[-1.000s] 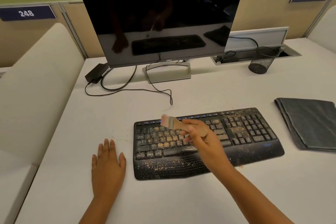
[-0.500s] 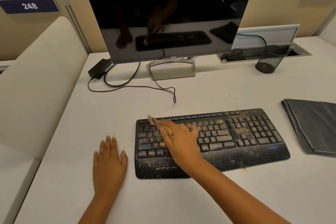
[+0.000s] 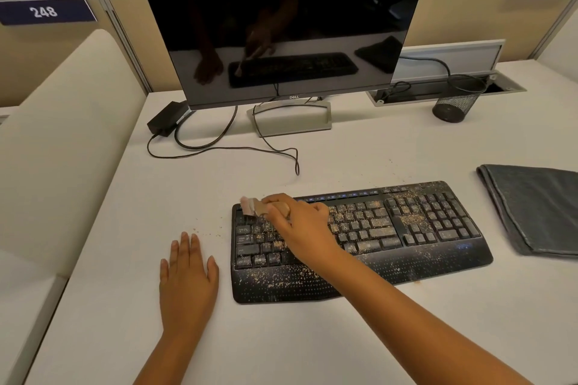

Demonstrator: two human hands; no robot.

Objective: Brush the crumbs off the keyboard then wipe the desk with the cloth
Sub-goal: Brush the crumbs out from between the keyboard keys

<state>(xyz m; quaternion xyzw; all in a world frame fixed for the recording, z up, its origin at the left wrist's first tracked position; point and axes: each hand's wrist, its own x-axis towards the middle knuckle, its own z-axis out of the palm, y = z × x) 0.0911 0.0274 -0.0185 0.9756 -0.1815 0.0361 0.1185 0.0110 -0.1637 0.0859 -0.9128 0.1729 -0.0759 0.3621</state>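
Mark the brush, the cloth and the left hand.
brush [image 3: 249,206]: head view, on the bristles.
cloth [image 3: 531,206]: head view, middle of the folded fabric.
left hand [image 3: 187,284]: head view, back of the hand.

Left hand [image 3: 187,278] lies flat, palm down, fingers straight and close together, lower left of centre in the frame; its forearm runs down to the bottom edge. Right hand [image 3: 300,228] reaches to centre frame, fingers curled round a small brush [image 3: 255,207], bristle end pointing upper left. Right forearm stretches diagonally from the lower right corner, wrist roughly straight.
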